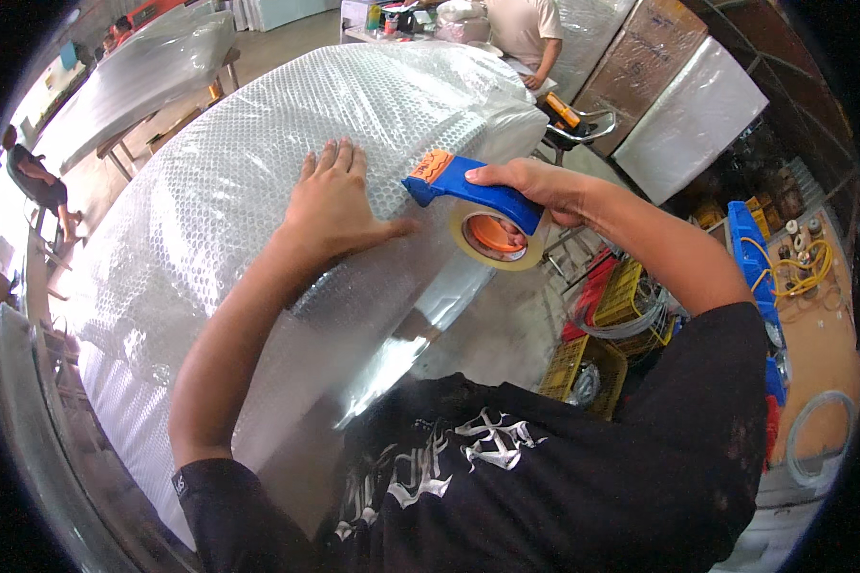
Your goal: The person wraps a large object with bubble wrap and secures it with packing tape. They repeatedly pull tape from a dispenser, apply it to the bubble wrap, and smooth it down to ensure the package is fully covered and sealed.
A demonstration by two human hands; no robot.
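A large flat item wrapped in clear bubble wrap [201,201] fills the middle and left of the view. My left hand [333,205] lies on the wrap with its fingers stretched out and thumb pointing right. In my right hand [530,186] is a blue tape dispenser [487,194], its head against the wrap just right of my left hand. A roll of clear tape [459,227] with an orange core sits in the dispenser. My right thumb rests on top of the dispenser, and some fingertips show through the roll's middle.
At the far right, a wooden workbench [822,344] bears blue bins and a yellow cord. Yellow crates [554,368] stand on the floor below. A person [526,33] stands at the back near a chair [592,129]; another person [40,177] sits far left. Wrapped panels [693,115] lean at back right.
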